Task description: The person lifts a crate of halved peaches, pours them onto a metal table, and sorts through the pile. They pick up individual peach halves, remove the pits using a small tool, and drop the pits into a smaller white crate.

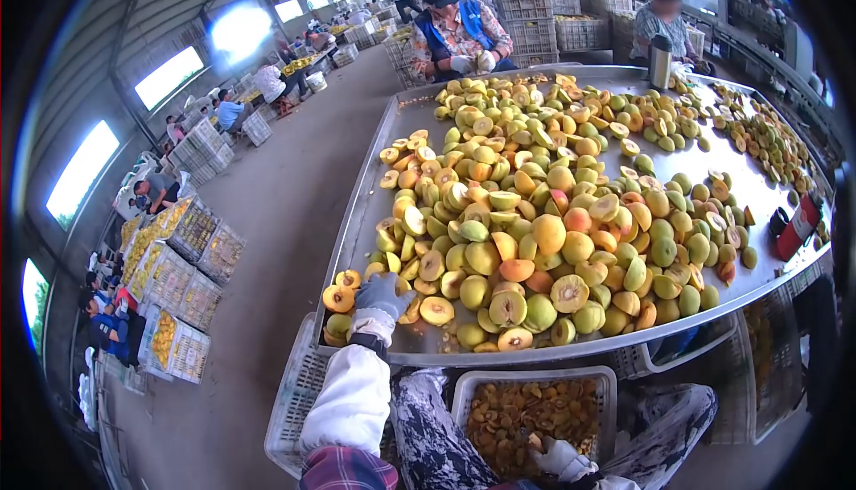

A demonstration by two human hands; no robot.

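Many halved yellow-green peaches [508,307] lie heaped on a metal-topped table [361,240], several with the stone side showing. At the table's near left corner, my left hand [382,296] in a grey glove reaches among the halves, its fingers apart and touching fruit. Low over a plastic crate [609,405] in front of me is my right hand [563,461] in a pale glove. Its fingers are bent around something small and brownish, too small to name. Brown-orange fruit pieces [526,414] fill the crate between my knees.
Across the table a person in a blue vest [464,31] handles something with gloved hands. Another person [662,31] sits at the far right. A flask [660,62] and a red container [796,227] stand on the table. Stacked crates [178,258] line the left.
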